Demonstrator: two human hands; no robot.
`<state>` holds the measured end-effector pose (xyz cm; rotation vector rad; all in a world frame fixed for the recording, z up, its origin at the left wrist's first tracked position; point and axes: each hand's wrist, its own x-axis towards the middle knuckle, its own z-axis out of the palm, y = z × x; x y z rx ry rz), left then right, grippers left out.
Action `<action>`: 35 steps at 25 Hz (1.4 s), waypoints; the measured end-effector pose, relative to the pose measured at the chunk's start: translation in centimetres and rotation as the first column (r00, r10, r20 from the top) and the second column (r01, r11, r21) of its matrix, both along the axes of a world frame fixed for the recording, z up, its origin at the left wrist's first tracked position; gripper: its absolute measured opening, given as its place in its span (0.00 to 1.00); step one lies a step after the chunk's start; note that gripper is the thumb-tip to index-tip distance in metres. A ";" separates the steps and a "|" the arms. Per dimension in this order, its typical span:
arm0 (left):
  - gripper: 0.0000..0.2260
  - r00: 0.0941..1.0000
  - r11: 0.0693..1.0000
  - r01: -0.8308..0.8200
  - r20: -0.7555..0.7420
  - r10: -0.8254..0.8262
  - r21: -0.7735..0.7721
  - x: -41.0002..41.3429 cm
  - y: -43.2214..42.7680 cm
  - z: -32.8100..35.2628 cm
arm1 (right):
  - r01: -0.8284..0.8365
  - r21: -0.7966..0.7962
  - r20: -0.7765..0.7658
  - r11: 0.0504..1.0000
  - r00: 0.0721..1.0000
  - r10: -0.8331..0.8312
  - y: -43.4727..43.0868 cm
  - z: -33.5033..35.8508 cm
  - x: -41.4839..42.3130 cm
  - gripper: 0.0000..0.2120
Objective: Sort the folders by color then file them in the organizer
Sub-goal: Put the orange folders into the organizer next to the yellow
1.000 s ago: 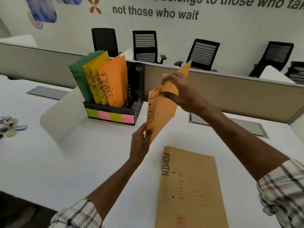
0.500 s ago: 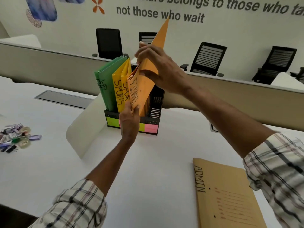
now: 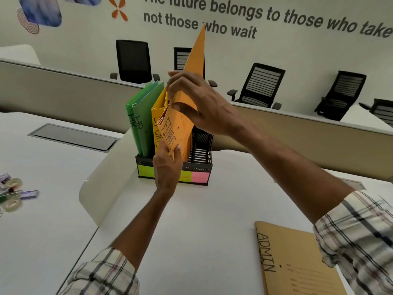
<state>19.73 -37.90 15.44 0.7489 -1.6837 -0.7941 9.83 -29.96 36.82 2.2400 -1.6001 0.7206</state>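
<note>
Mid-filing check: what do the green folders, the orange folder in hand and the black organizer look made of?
Green folders: probably plastic, smooth with a slight sheen. Orange folder: card or stiff paper, matte, with marker lettering on it. Organizer: black with slotted, perforated walls; plastic or metal, the look leaves it open.

Tilted orange FINANCE folder (image 3: 184, 118), lower end in the black organizer (image 3: 202, 150), beside yellow folder (image 3: 156, 112) and green folders (image 3: 143, 124); brown ADMIN folder (image 3: 297, 265) flat on desk (image 3: 191, 220).

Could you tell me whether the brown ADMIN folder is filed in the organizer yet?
Not filed: the ADMIN folder lies flat on the table, apart from the organizer.
</note>
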 end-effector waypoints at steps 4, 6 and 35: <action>0.16 0.997 0.996 0.072 -0.029 -0.070 0.060 -0.4 0.9 -1.8 | -0.052 0.095 -0.038 0.994 0.998 0.056 0.0 -0.8 0.8 0.12; 0.17 0.996 0.996 0.074 -0.044 -0.072 0.047 -1.2 1.2 -1.9 | -0.071 0.089 -0.039 0.994 0.996 0.074 0.2 -0.4 0.4 0.12; 0.29 0.992 0.980 0.049 0.120 -0.026 -0.194 -6.4 -2.7 -2.0 | 0.168 0.198 0.656 0.966 0.710 -0.258 -7.9 -1.3 -6.1 0.14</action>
